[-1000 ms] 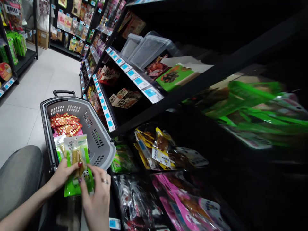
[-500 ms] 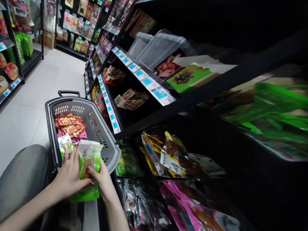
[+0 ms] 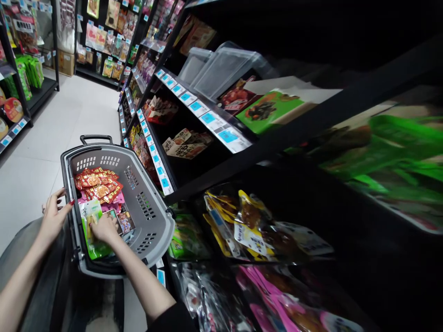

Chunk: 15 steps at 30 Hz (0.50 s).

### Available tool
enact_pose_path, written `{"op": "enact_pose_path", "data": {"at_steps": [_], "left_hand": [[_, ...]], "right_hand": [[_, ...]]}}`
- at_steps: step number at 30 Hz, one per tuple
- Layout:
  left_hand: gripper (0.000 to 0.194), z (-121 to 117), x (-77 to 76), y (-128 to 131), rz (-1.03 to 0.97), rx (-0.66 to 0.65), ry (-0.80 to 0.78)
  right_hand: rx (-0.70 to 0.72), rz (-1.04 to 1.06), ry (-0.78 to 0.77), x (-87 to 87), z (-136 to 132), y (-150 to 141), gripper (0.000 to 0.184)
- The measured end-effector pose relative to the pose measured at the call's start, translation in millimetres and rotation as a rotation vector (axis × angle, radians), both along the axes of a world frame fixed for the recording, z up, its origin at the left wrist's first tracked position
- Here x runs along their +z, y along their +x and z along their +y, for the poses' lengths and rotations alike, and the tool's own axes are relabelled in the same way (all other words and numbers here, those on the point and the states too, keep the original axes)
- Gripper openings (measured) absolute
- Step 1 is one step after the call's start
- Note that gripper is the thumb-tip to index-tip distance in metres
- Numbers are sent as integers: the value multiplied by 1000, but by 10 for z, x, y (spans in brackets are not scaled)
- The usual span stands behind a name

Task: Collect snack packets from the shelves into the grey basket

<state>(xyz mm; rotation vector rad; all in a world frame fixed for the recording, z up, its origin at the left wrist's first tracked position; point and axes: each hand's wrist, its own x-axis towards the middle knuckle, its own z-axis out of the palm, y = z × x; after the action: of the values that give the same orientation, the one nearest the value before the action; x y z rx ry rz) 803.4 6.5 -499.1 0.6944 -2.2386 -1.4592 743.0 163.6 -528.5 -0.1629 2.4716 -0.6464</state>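
A grey shopping basket [image 3: 152, 230] with a black handle stands at my knees. My left hand [image 3: 55, 214] is at its left rim, thumb and forefinger against the edge and the other fingers curled outside. Inside the basket, my right hand [image 3: 104, 227] has its fingers closed at a green-and-white snack packet [image 3: 90, 211], which lies along the near left side. The fingertips are partly hidden against the packet. Red snack packets [image 3: 98, 184] are piled toward the far end, with pink packaging [image 3: 117, 199] under them. A small dark printed pack [image 3: 126, 222] lies beside my right hand.
On the right, a black shelf holds clear plastic bins [image 3: 224, 69], a green box [image 3: 270, 110], yellow-edged packets [image 3: 249, 216] and pink packets [image 3: 266, 295]. Price labels [image 3: 207, 117] line its edges. A pale floor aisle [image 3: 83, 106] runs ahead, with another shelf [image 3: 41, 92] on the left.
The green-and-white packet, held in both hands above the basket's near end, is now down inside it. My left hand has moved left to the rim; my right hand has reached into the basket.
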Motion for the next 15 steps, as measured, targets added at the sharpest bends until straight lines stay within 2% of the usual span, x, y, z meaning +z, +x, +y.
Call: {"op": "enact_pose_path", "data": {"at_steps": [2, 4, 6, 10, 13, 15], "left_hand": [[57, 55, -7, -3, -62, -40, -82], [56, 111, -1, -6, -140, -59, -186], [57, 151, 13, -11, -176, -67, -262], [60, 183, 38, -26, -200, -79, -287], [61, 173, 30, -26, -206, -76, -299], [61, 146, 7, -17, -185, -82, -309]], "right_hand": [[-26, -27, 73, 37, 19, 7, 86], [-16, -61, 102, 74, 55, -18, 95], [1, -81, 113, 96, 82, -42, 96], [8, -91, 120, 148, 43, -3, 101], [-15, -19, 120, 290, 5, 78, 94], [-38, 86, 105, 437, 110, 116, 82]]}}
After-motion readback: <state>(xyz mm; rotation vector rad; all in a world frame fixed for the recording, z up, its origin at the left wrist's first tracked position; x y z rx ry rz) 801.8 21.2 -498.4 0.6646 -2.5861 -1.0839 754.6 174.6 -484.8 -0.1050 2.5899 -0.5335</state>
